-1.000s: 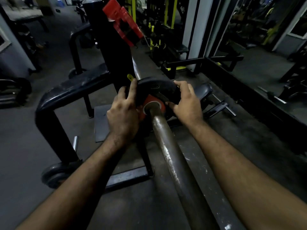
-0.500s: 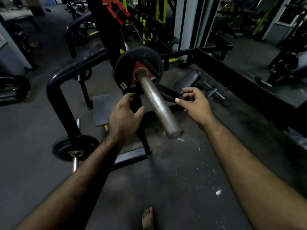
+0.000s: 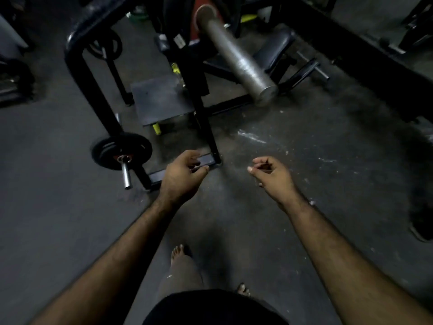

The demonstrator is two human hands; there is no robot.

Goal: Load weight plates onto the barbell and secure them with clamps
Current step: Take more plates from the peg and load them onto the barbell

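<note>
The barbell sleeve (image 3: 236, 57), a thick grey steel tube, juts toward me from the top centre. A black weight plate (image 3: 174, 17) with a red hub sits pushed far up it at the top edge. My left hand (image 3: 181, 178) hangs over the floor well below the sleeve, fingers loosely curled and holding nothing. My right hand (image 3: 273, 175) hovers beside it, also loosely curled and holding nothing. Another black plate (image 3: 121, 150) with a red centre sits on a low storage peg at the left. No clamp shows in view.
The black rack frame (image 3: 77, 64) stands at the left, its upright post (image 3: 203, 127) and base bar just beyond my left hand. A padded bench (image 3: 276, 46) lies behind the sleeve. My bare feet (image 3: 179, 252) stand on the dark rubber floor. A long black beam (image 3: 365, 55) runs along the right.
Both hands let go of the plate on the sleeve and drew back and down. I stepped away, so the sleeve and plate now sit far up in the view.
</note>
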